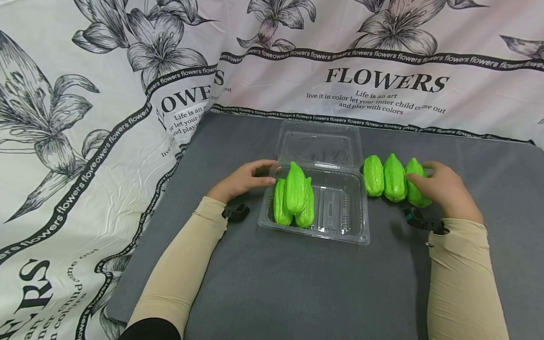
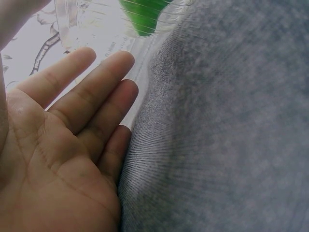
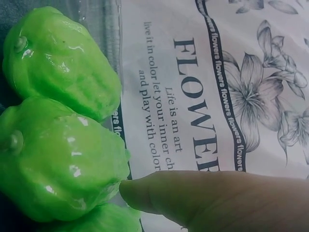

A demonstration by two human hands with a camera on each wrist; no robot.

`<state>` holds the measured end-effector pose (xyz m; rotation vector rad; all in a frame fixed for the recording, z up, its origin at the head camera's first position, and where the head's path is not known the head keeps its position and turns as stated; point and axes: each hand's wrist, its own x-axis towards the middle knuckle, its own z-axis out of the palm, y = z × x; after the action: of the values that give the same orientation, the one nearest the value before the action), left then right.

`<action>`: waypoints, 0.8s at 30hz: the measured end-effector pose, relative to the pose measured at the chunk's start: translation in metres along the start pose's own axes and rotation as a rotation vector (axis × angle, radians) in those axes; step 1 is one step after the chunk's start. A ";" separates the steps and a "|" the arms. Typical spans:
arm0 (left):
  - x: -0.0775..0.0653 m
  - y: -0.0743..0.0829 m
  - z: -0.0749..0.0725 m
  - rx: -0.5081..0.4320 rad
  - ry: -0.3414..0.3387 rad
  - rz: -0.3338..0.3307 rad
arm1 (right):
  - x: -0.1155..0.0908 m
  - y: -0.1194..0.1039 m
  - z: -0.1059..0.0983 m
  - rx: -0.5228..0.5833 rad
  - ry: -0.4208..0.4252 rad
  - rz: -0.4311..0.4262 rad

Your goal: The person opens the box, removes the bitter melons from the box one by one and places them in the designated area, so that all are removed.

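Observation:
A clear plastic clamshell box lies open, its lid laid back. In its left half, one green pepper rests on top of two others. Fingers extended and apart, my left hand is at the box's left edge; its palm is bare in the left wrist view. Three more green peppers stand in a row right of the box. My right hand holds the rightmost pepper between thumb and fingers. In the right wrist view, the thumb overlaps the middle pepper.
The left pepper of the row is right beside the box's right wall. A grey cloth covers the table. White floral fabric hangs behind it and along the left side.

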<state>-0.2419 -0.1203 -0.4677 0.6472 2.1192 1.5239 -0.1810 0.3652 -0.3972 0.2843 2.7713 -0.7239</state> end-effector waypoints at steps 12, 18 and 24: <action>0.000 0.001 0.000 -0.003 0.004 -0.001 | 0.000 0.000 0.000 -0.008 0.004 0.001; 0.000 0.001 0.000 0.012 0.006 0.001 | -0.001 0.000 -0.001 -0.003 0.003 0.004; 0.000 0.002 0.001 0.008 0.004 0.006 | -0.003 -0.004 -0.002 -0.008 0.005 0.008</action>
<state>-0.2409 -0.1192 -0.4662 0.6541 2.1290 1.5222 -0.1794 0.3625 -0.3926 0.2956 2.7755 -0.7113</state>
